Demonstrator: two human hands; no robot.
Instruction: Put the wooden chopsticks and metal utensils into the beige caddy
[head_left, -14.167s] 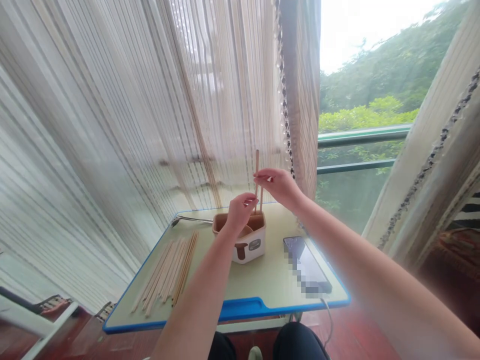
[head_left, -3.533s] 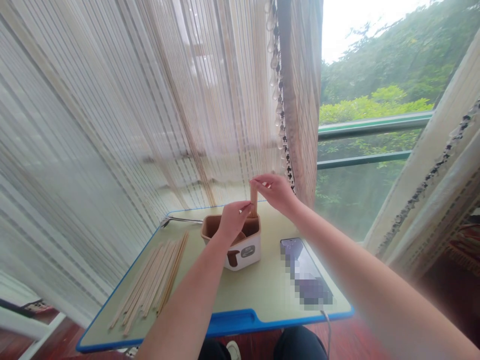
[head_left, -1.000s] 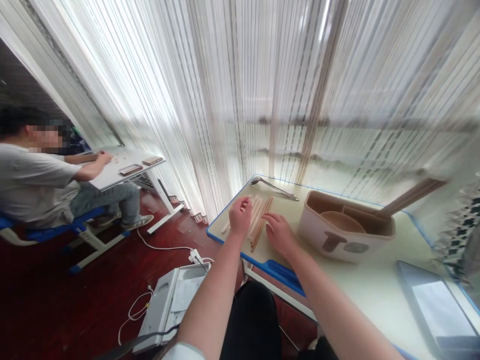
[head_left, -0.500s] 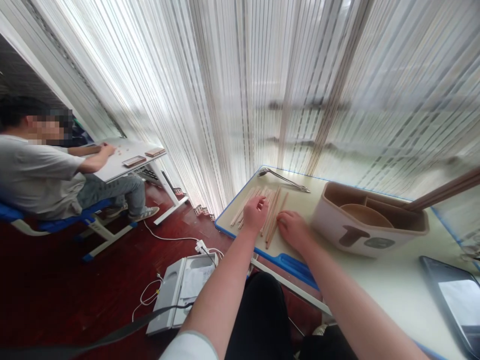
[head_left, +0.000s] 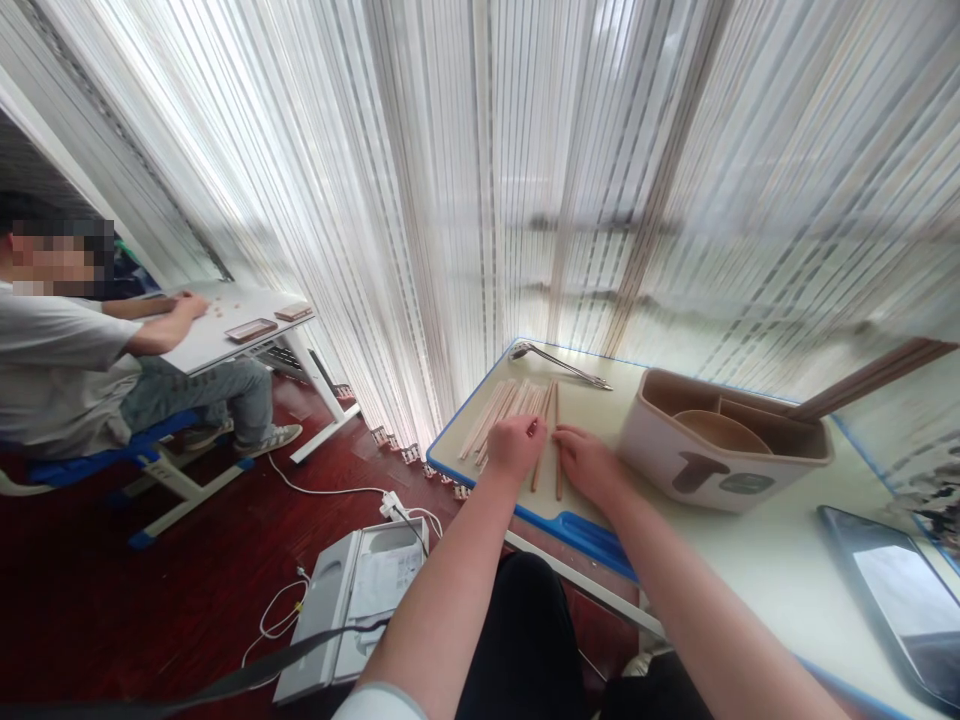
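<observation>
Several wooden chopsticks [head_left: 491,415] lie side by side on the pale table, most of them left of and beneath my left hand [head_left: 517,445]. That hand is closed, its fingers curled over the sticks; what is inside it is hidden. A single chopstick [head_left: 558,470] lies apart on the right, nearly pointing at me. My right hand [head_left: 589,462] rests on the table with its bent fingers together and the fingertips at this stick. Right of my hands stands a pale utensil box [head_left: 645,450] with brown compartments.
Long sticks [head_left: 877,378] lean out of the box, which also holds a round tan piece [head_left: 720,430]. A metal utensil [head_left: 559,364] lies at the back, a tablet [head_left: 892,590] at the right. A person [head_left: 60,370] sits at another table on the left. An open carton [head_left: 337,610] and cables lie on the floor.
The rightmost chopstick has turned from slanted to nearly straight and stands apart from the others. My left hand has curled tighter and turned. The whole view has shifted slightly.
</observation>
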